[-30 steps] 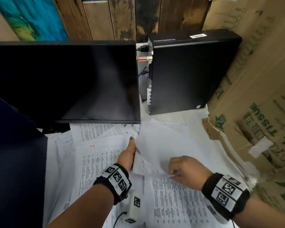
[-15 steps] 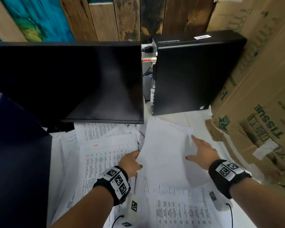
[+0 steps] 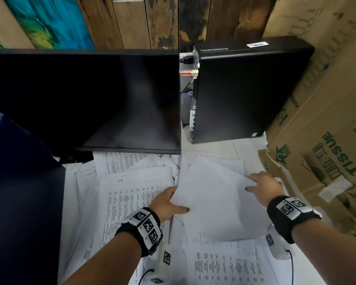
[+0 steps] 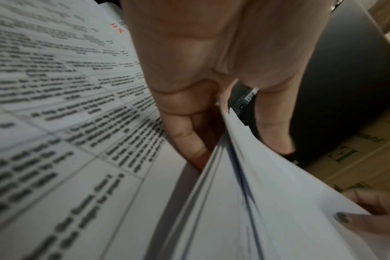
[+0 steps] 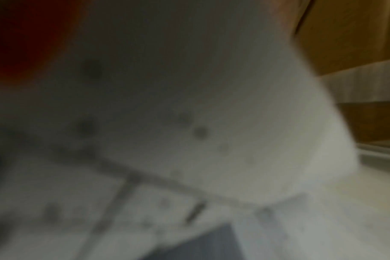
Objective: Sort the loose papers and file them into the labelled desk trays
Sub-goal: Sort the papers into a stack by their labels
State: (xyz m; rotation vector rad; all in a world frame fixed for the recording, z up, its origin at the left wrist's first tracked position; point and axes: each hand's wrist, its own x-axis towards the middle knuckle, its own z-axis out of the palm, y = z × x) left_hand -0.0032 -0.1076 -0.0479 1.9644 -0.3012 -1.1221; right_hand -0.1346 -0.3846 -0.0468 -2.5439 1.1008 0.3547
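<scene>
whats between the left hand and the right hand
A bundle of blank-faced sheets spans the gap: the left hand pinches its left edge, the right hand lies on its right edge. The head view shows this best.

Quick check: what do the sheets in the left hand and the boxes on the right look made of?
Sheets: thin white matte paper; they bend in the left hand.
Boxes: brown corrugated cardboard, probably; torn edge, printed lettering.

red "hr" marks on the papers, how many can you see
1: a red handwritten HR mark atop the printed table sheet beside the left hand. Others may be hidden under papers.
</scene>
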